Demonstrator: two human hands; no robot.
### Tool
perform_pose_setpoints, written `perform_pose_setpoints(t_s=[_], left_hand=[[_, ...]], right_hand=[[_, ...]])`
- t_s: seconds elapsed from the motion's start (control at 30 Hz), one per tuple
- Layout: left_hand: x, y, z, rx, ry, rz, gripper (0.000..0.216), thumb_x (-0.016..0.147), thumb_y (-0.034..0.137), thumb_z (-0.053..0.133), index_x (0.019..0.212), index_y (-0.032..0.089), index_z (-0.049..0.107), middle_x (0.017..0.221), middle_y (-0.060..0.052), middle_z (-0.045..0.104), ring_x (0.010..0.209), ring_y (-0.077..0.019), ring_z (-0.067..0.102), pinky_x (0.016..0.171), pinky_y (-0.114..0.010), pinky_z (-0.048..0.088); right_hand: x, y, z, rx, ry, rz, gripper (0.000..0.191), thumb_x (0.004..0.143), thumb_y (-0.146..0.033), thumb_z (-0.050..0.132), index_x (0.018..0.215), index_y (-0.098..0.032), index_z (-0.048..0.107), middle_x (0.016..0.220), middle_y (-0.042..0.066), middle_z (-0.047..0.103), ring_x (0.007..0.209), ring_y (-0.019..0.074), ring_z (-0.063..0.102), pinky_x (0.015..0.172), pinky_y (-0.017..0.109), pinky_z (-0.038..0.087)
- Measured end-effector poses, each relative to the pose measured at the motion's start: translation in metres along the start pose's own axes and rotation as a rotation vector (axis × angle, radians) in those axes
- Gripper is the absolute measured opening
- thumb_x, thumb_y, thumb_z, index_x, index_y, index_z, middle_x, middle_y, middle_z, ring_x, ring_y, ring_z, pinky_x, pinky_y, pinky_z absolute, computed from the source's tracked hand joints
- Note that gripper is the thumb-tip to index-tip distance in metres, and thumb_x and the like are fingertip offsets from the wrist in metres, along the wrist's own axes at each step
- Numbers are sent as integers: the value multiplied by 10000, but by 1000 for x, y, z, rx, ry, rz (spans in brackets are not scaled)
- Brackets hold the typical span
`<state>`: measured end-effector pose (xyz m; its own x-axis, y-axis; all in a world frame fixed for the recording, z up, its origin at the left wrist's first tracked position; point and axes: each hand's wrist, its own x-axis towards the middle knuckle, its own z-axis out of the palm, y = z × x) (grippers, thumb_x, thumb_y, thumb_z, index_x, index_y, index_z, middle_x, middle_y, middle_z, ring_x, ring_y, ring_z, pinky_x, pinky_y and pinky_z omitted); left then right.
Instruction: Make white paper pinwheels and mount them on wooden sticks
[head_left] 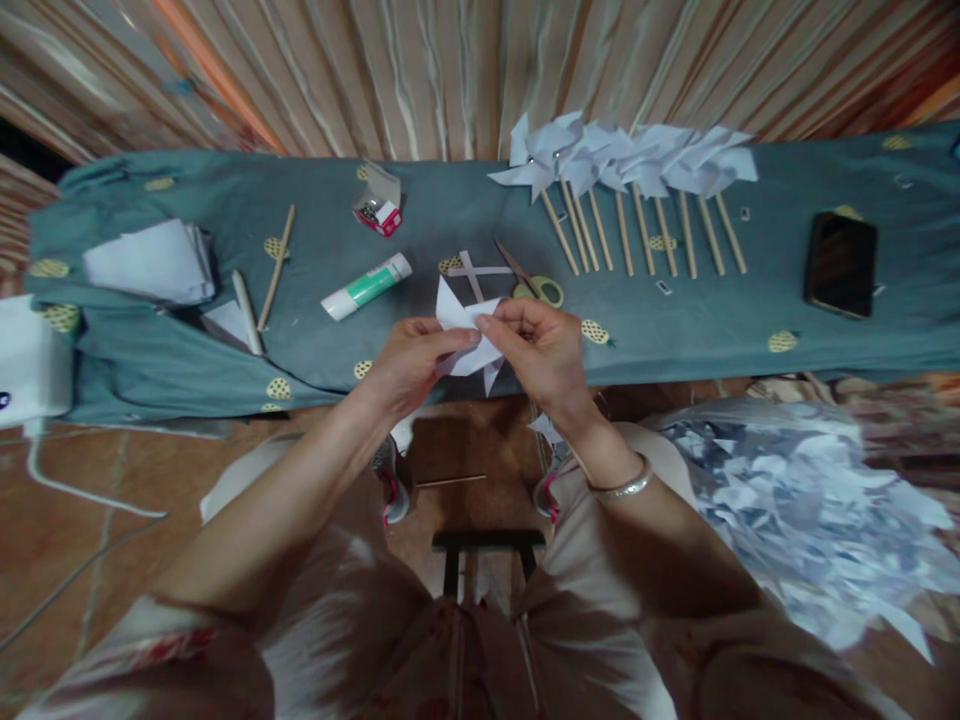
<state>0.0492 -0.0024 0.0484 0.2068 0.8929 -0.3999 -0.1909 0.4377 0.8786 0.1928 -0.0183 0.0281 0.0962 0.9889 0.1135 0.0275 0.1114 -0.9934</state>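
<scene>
A white paper pinwheel [456, 308] is held between my two hands above the front edge of the cloth-covered table. My left hand [417, 362] pinches its left side, thumb on top near the middle. From the right, my right hand [541, 348] grips it, thumb pressed close to the centre; its other fingers curl behind the paper. Folded points stick out above and below my thumbs. Just beyond the pinwheel lie thin white paper strips [480, 271] and scissors [546, 290] with yellow-green handles, partly behind my right hand.
Finished pinwheels [622, 160] on sticks lie in a row at the back. A glue stick [367, 287], small red box [379, 208], wooden stick [277, 268], paper stack [154, 262] and phone [841, 264] rest on the table. A bag of white paper pieces [802, 510] stands right.
</scene>
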Motion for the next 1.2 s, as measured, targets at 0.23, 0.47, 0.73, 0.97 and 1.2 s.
perform_pose_setpoints(t_s=[0.23,0.47,0.73,0.97,1.2], left_hand=[[-1,2,3,-31,0,-17,106,515,183,774,525,149,675,521,9,623,503,-94,528,536,-224,437],[-3,7,8,-42,2,-8,81,499,160,752,544,139,687,540,4,659,518,-102,562,557,-222,458],[-1,7,5,-21,68,32,120,501,172,781,590,152,705,558,2,673,540,-114,595,595,-240,488],[-1,11,2,30,127,49,99,524,186,785,580,177,703,612,1,701,570,-120,608,635,-262,505],[2,5,0,29,93,70,134,508,170,800,631,176,746,653,-16,728,581,-132,619,619,-263,505]], right_hand=[[-2,0,0,-42,10,-8,207,786,-388,729,739,-201,652,589,-48,591,556,103,529,543,250,414],[-2,-2,0,-15,25,-12,210,770,-397,743,745,-205,661,612,-49,631,561,97,545,524,240,412],[2,-6,-10,-8,68,-75,215,789,-415,731,788,-208,675,668,-36,661,600,101,581,568,248,471],[13,1,-29,57,133,-14,353,732,-461,781,976,-248,641,939,18,716,906,162,673,868,337,541],[8,0,-11,356,-149,314,481,587,-448,860,957,-244,630,885,3,746,877,205,700,878,387,565]])
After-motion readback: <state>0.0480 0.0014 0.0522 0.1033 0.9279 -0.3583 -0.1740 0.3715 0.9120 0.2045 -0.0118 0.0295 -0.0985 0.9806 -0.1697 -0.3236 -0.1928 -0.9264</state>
